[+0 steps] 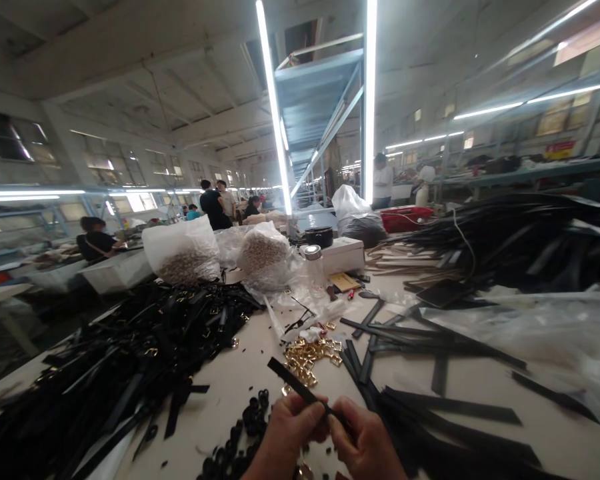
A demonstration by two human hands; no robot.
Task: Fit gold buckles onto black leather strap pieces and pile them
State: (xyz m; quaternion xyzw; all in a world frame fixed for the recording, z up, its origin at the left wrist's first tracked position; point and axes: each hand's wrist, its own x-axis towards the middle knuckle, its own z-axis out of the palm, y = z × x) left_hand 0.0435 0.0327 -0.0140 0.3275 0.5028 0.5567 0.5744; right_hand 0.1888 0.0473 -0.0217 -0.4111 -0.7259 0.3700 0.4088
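A black strap [291,380] runs up and to the left from between my hands, its end over the table. My left hand [295,427] is closed around the strap with the thumb on top. Close beside it, my right hand [360,433] pinches the same strap further down. Just beyond the hands lies a heap of gold buckles [305,357]. Small black loops [250,420] are piled to the left of my left hand. Loose black straps [410,400] lie to the right. The lower part of the held strap is hidden by my fingers.
A large pile of black straps with gold buckles [180,327] covers the table's left side. Plastic bags of small tan pieces [185,260], a clear bottle [313,263] and a white box [337,257] stand behind. More black straps [540,240] are heaped at right. Several people are further off.
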